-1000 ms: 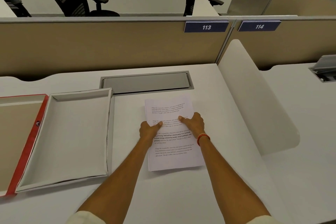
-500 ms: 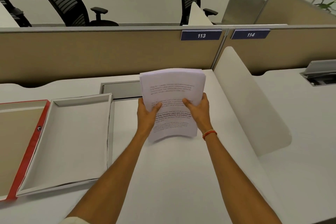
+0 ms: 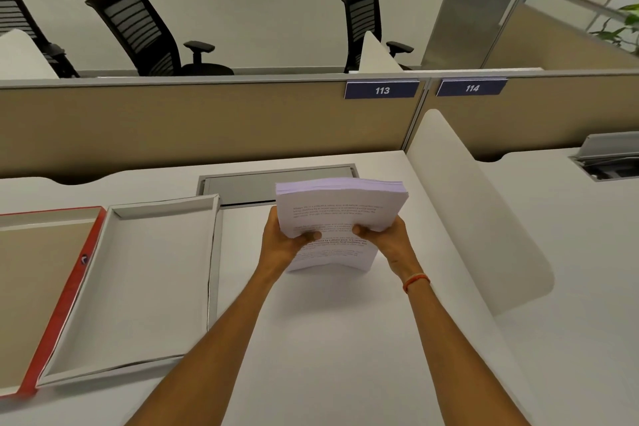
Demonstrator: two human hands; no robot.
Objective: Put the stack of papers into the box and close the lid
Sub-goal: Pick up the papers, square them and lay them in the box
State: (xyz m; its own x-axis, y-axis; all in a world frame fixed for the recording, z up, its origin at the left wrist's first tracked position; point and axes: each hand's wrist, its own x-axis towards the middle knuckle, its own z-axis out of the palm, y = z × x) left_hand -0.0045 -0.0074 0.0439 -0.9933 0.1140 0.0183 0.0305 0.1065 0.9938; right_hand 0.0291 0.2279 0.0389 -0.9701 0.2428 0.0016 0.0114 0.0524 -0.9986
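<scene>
A thick stack of printed white papers (image 3: 337, 214) stands nearly upright, its lower edge close to or touching the desk. My left hand (image 3: 281, 244) grips its left side and my right hand (image 3: 389, 242) its right side, thumbs on the printed face. The white box (image 3: 138, 287) lies open and empty to the left of the stack. Its red-edged lid (image 3: 74, 290) is folded flat open at the far left.
A white desk (image 3: 345, 339) carries everything. A grey cable hatch (image 3: 262, 183) sits behind the stack. A white rounded divider (image 3: 477, 218) stands to the right, a beige partition (image 3: 207, 121) at the back. Black chairs stand beyond it.
The stack was lying flat on the desk under both hands; both hands have lifted it and tipped it upright. My view has tilted upward.
</scene>
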